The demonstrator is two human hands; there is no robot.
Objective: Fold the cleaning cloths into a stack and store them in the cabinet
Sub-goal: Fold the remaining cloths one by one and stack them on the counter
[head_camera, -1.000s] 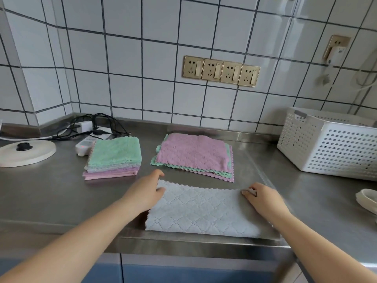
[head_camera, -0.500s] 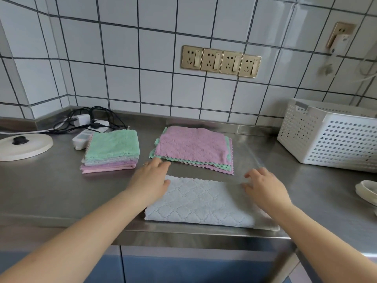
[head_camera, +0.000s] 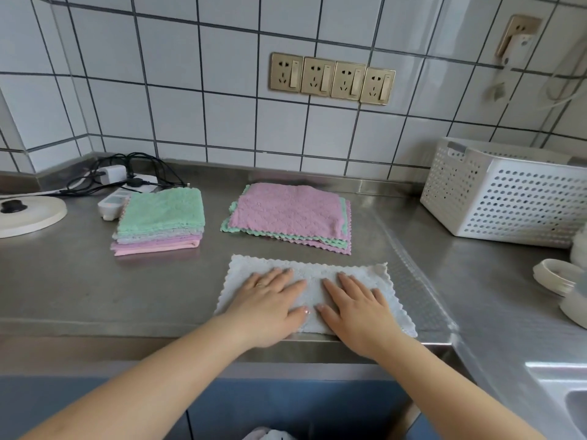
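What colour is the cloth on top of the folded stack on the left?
Mint green, seen in the head view: the top cloth of the folded stack.

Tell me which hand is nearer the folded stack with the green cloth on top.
Left. The left hand lies flat on the white cloth, in front and to the right of the folded stack; the right hand lies further right.

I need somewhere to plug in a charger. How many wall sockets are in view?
5: four in a row on the tiles above the unfolded cloth pile, and one at upper right, partly covered by a plug.
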